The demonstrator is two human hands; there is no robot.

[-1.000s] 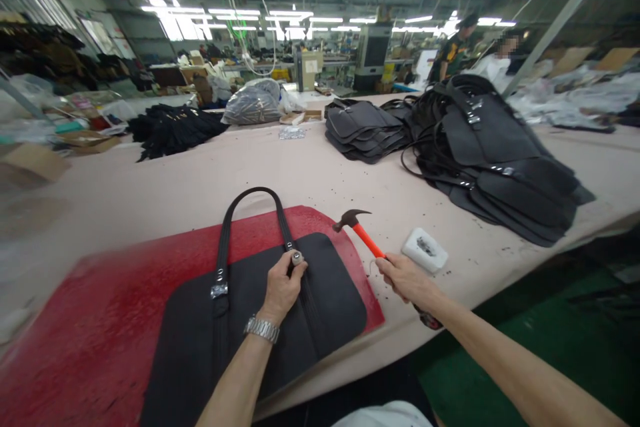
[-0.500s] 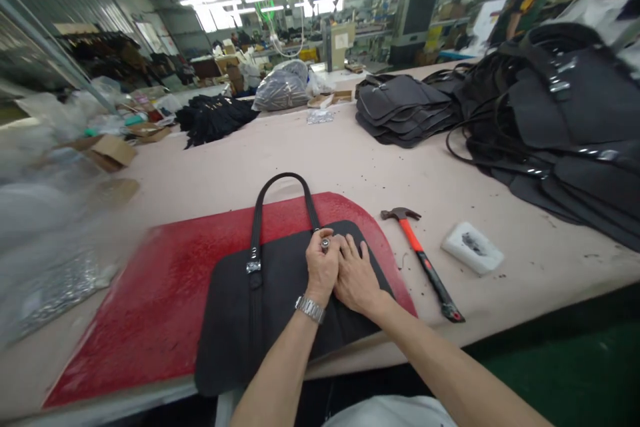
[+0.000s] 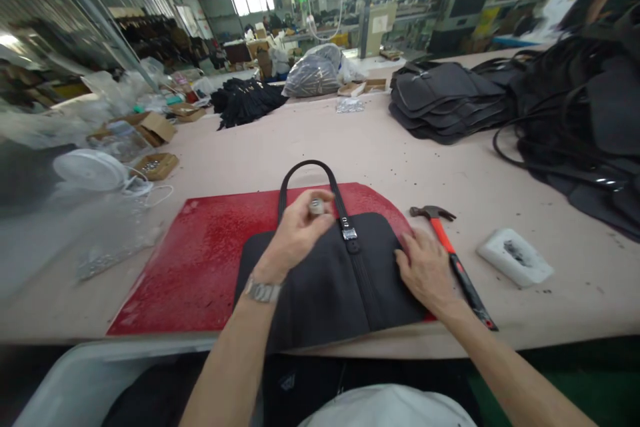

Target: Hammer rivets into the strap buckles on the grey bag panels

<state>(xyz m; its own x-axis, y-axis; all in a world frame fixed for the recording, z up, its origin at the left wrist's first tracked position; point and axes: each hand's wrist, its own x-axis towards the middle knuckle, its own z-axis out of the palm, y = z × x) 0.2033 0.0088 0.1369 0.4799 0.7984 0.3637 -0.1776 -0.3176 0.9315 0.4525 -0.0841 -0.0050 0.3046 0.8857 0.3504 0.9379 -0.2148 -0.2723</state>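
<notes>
A dark bag panel (image 3: 320, 287) with a looped handle (image 3: 307, 166) lies on the red mat (image 3: 210, 247) in front of me. One handle end meets the panel at a silver metal fitting (image 3: 350, 234). My left hand (image 3: 300, 227), with a watch at the wrist, is raised over the panel and closed round a short metal cylinder whose round end shows. My right hand (image 3: 425, 267) is spread at the panel's right edge, beside a claw hammer (image 3: 460, 274) with a red and black handle; it holds nothing.
A white block with a dark-filled hollow (image 3: 515, 257) lies right of the hammer. Stacked dark bag panels (image 3: 445, 104) fill the back right. To the left are a white spool (image 3: 90, 169), a small open box (image 3: 155, 165) and plastic bags. A pale bin (image 3: 75, 374) stands below the table edge.
My hands, together on the panel before, have parted. The left has lifted away leftward with the metal cylinder, uncovering the fitting. My right has moved right toward the hammer. The view has shifted left.
</notes>
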